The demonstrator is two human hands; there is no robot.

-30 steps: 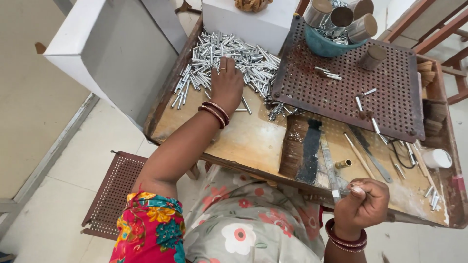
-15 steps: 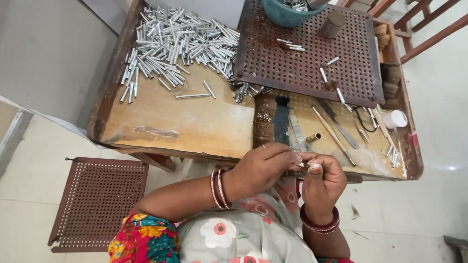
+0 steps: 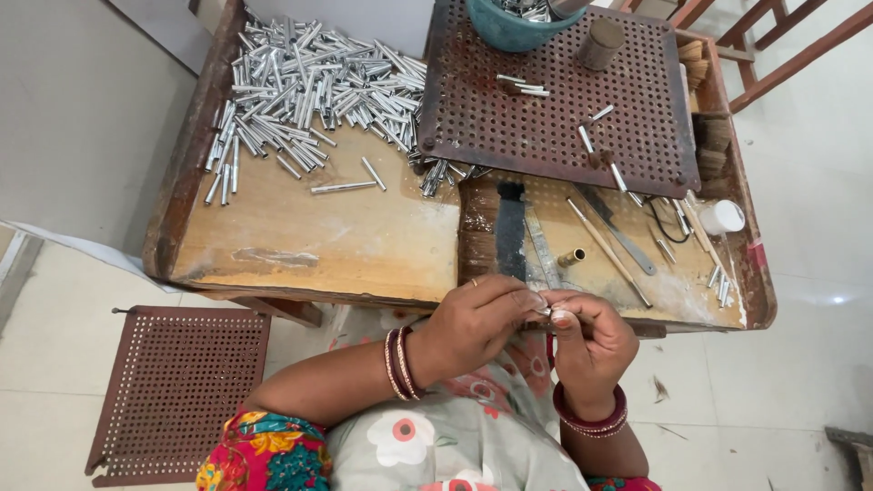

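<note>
Small silver tube (image 3: 544, 310) sits pinched between both sets of fingertips, right at the near edge of the wooden bench (image 3: 346, 236), close to the body where the eyes can check it. Left hand (image 3: 473, 323) grips 1 end, right hand (image 3: 591, 341) clamps the other, thumbs meeting over it. Supply lies within reach: a heap of silver tubes (image 3: 309, 82) at the far left, a perforated metal tray (image 3: 555, 118) far right, thin tools (image 3: 605, 238) laid beside it.

Teal bowl (image 3: 509, 27) cut off at top — contents unclear
</note>
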